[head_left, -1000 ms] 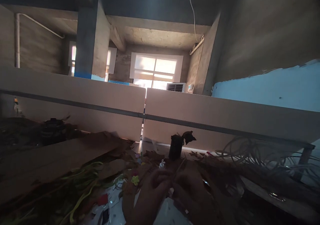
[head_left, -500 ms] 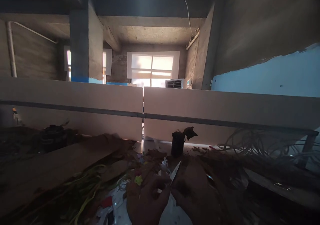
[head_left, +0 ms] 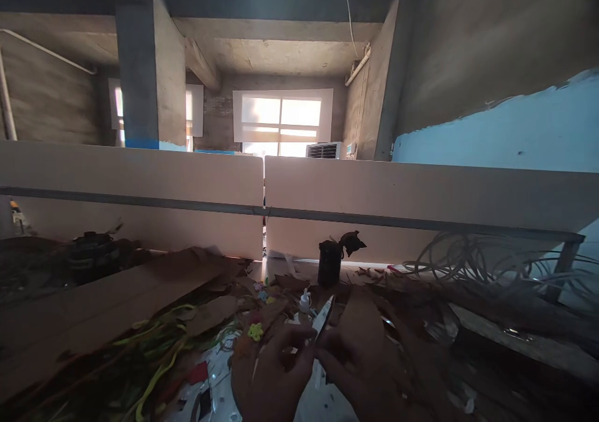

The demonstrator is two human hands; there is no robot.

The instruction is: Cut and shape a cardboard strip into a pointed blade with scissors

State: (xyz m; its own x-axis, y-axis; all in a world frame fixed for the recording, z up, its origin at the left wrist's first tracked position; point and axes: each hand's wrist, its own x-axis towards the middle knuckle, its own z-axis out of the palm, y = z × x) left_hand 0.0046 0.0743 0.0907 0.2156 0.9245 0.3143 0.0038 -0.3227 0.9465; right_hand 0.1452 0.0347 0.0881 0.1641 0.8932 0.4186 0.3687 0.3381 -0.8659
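Both of my hands meet low in the middle of the view, fingertips close together. My left hand (head_left: 276,369) is closed, thumb and fingers pinched at the lower end of a pale, pointed strip (head_left: 322,317). My right hand (head_left: 349,366) is also closed, its fingers pressed at the same spot; what it grips is too dark to make out. The strip points up and slightly right. Just beyond the fingers stands a small white bottle with a nozzle (head_left: 304,301). A yellow flower-shaped piece (head_left: 255,331) lies beside my left hand.
A black cup-like container (head_left: 330,263) stands behind the bottle. Yellow-green strands (head_left: 161,353) and brown sheets (head_left: 140,291) lie to the left. Coiled pale cable (head_left: 458,260) is at the right. A pale panel (head_left: 350,188) with a grey rail runs across behind.
The view has shifted slightly. The pale strip shows a broader face now, and my hands remain pinched together in nearly the same place.
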